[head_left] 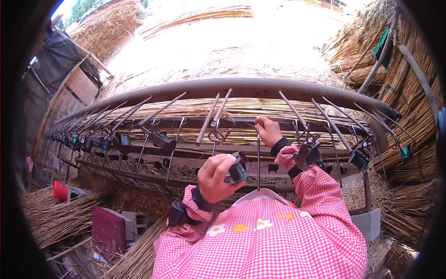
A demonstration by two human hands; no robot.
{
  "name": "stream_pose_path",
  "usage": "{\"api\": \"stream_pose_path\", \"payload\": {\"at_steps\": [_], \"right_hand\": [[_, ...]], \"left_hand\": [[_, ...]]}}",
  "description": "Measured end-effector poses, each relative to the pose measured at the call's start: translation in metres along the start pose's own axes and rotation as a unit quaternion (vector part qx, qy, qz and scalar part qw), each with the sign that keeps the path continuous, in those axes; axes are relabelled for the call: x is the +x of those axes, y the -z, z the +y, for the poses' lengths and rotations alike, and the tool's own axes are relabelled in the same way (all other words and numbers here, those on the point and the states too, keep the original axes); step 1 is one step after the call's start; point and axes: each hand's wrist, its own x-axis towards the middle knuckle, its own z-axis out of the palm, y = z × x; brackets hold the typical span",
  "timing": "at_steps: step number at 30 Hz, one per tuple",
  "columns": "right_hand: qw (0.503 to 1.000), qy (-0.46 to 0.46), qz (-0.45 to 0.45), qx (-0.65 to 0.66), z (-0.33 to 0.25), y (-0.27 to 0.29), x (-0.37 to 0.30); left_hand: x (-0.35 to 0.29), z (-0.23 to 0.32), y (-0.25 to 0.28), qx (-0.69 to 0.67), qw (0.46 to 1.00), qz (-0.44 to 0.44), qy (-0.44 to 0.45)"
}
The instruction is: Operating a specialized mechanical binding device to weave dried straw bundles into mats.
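In front of my chest, my left hand (214, 179) is closed around a dark spool (239, 170) with a greenish-black winding. My right hand (269, 133) is farther forward and a little to the right. Its thumb and fingers are pinched together at the far side of the frame; what they hold, if anything, is too small to make out. A brown metal beam (260, 87) crosses ahead of both hands. Between them and the beam lies a layer of long reeds (241, 106). Rods slope down from the beam, and a looped metal hook (218, 135) hangs left of my right hand.
More dark spools (123, 143) hang in a row to the left; another spool (310, 156) hangs by my right forearm. Bundled reeds (409, 107) stand on the right. A maroon board (108, 231) and a red object (60, 191) are at lower left.
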Motion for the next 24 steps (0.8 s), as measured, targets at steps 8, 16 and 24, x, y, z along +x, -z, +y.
{"api": "stream_pose_path", "payload": {"at_steps": [8, 16, 24], "right_hand": [[0.998, -0.048, 0.020, 0.034, -0.003, -0.011, -0.034], [0.933, -0.358, -0.033, -0.006, 0.080, 0.004, -0.020], [0.857, -0.320, -0.346, 0.207, 0.004, 0.040, -0.100]], "left_hand": [[0.068, 0.003, 0.053, 0.010, 0.987, 0.161, 0.007], [-0.013, -0.004, 0.009, -0.498, 0.787, 0.040, 0.363], [-0.022, -0.003, -0.030, -0.623, 0.630, -0.210, 0.414]]}}
